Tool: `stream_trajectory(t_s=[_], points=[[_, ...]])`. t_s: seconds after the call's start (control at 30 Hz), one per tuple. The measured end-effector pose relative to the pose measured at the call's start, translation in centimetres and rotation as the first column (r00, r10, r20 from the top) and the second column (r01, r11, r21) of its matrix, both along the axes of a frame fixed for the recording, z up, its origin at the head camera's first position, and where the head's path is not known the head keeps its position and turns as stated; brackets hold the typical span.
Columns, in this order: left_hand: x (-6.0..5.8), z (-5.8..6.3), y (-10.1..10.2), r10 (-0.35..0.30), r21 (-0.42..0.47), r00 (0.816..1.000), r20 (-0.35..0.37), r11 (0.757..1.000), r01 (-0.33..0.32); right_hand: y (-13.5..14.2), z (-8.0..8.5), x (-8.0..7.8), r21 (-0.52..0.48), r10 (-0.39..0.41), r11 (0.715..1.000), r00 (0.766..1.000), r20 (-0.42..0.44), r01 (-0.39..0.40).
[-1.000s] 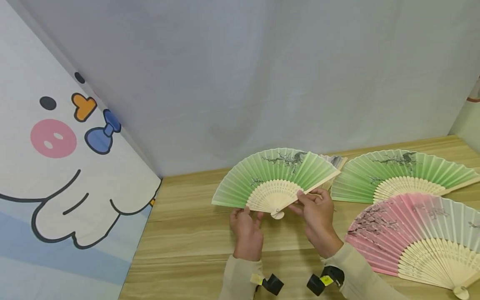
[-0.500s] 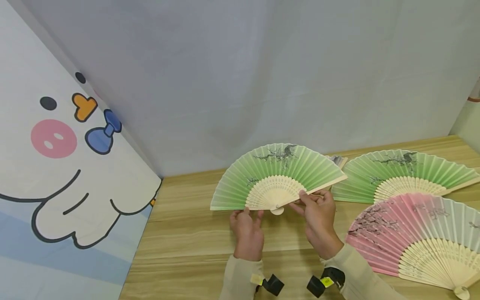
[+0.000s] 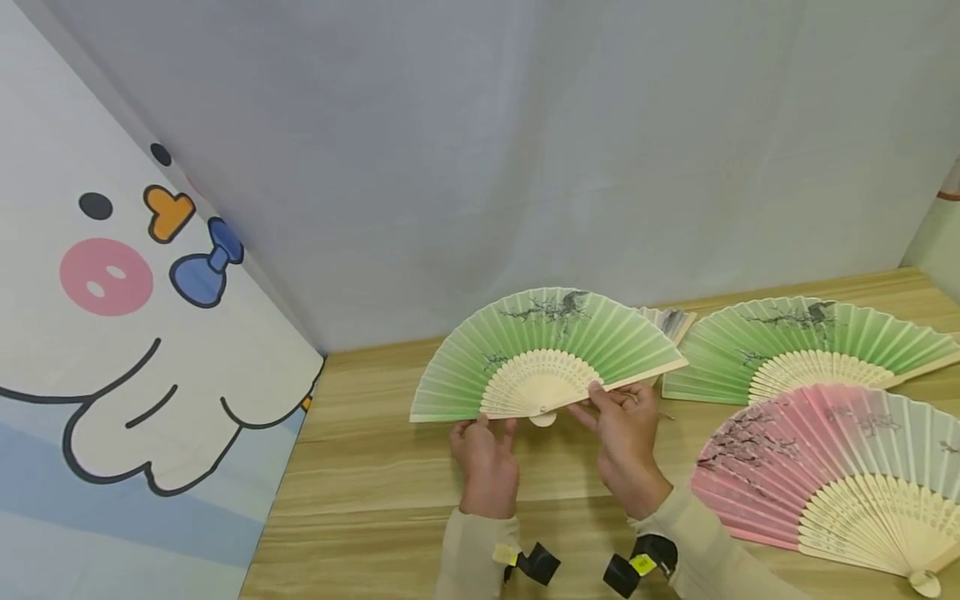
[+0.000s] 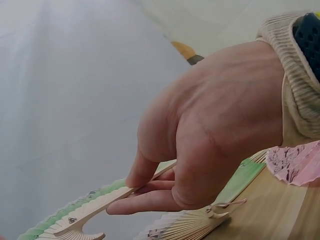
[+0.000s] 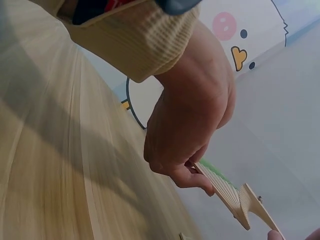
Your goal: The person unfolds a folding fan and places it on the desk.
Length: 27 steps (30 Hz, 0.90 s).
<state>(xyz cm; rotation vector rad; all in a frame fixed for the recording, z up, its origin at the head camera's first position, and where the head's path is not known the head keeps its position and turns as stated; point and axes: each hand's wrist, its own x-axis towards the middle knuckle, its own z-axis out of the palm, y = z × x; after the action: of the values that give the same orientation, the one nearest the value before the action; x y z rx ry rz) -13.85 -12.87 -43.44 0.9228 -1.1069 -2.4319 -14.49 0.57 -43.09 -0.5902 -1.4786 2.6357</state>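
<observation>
A spread green folding fan (image 3: 558, 329), with a dark bird-and-branch print and pale pierced ribs, is held up above the wooden table. My left hand (image 3: 489, 471) pinches its left outer rib near the pivot, thumb on top. On the right side my right hand (image 3: 628, 442) pinches the other outer rib between thumb and fingers. In the left wrist view the left hand (image 4: 210, 135) grips a flat pale rib. The right wrist view has the right hand (image 5: 192, 110) on the edge of the ribs (image 5: 225, 192); its fingers are partly hidden.
To the right lie a second open green fan (image 3: 795, 329) and a pink-and-white open fan (image 3: 780, 450) overlapping it. Behind the held fan, a whitish fan with dark marks (image 3: 670, 320) shows partly. A grey cloth wall (image 3: 525, 167) and a cartoon-printed panel (image 3: 187, 400) border the table (image 3: 360, 467).
The held fan first tilted up slightly and opened a little to the right, then shifted slightly left together with both hands. Both grips stay on its outer ribs.
</observation>
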Motion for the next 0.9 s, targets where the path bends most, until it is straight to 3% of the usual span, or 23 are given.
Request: stream_trajectory(t_s=[0.27,0.6,0.9], points=[[0.0,0.4,-2.4,0.054,-0.031,0.998,0.038,0.998,-0.052,-2.3,0.0,-0.2,-0.036,0.071,0.997,0.997,0.008,-0.071],[0.2,0.1,-5.3,0.140,-0.028,0.989,0.037,0.990,-0.139,-5.8,-0.2,-0.8,-0.040,0.086,0.995,0.996,-0.012,-0.087],[0.1,-0.1,-7.3,0.166,-0.019,0.984,0.060,0.986,-0.165,-7.9,-0.8,-1.2,-0.031,0.100,0.995,0.995,0.009,-0.100]])
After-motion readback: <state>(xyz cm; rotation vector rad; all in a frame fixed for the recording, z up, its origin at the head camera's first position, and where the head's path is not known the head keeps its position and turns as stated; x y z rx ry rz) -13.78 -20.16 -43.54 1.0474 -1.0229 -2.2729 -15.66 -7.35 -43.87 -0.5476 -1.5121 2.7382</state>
